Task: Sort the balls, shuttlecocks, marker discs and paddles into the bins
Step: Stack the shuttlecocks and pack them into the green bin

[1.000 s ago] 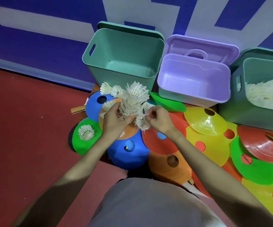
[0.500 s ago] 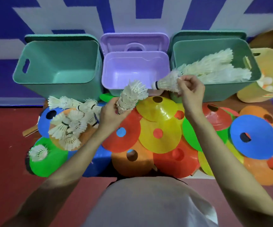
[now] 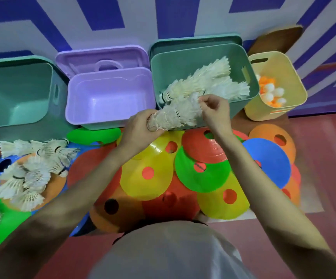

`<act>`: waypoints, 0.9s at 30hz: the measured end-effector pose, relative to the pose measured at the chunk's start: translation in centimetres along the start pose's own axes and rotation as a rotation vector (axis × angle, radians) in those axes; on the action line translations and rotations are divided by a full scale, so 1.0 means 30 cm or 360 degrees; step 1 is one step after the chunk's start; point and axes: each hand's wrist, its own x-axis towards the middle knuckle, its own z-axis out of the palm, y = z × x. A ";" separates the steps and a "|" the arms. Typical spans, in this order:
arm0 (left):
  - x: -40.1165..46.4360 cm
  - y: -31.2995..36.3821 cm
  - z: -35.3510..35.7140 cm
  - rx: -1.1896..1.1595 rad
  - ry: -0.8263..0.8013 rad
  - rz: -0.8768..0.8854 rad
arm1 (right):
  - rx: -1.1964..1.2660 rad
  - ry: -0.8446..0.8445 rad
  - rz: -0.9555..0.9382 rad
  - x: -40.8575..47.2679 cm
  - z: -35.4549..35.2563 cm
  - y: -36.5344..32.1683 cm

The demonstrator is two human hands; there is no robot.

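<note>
1. The left hand (image 3: 141, 127) grips the narrow end of a stack of shuttlecocks (image 3: 175, 115); the right hand (image 3: 213, 108) pinches its feathered end, just over the green bin (image 3: 241, 55).
2. That bin holds shuttlecock stacks; the yellow bin (image 3: 298, 85) holds balls.
3. Left to do, I judge: loose shuttlecocks (image 3: 32, 170) and marker discs (image 3: 147, 174) on the floor.

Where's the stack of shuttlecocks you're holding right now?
In the head view, centre: the stack of shuttlecocks is held between the left hand and right hand, just in front of the green shuttlecock bin.
</note>
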 end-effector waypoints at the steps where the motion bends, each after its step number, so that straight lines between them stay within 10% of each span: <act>1: 0.028 0.019 0.008 0.0031 0.0005 0.0021 | 0.0000 0.0068 0.0011 0.022 -0.024 0.007; 27: 0.855 0.413 0.429 0.0439 -0.0657 0.0175 | -0.0343 0.0738 -0.0253 0.494 -0.454 0.202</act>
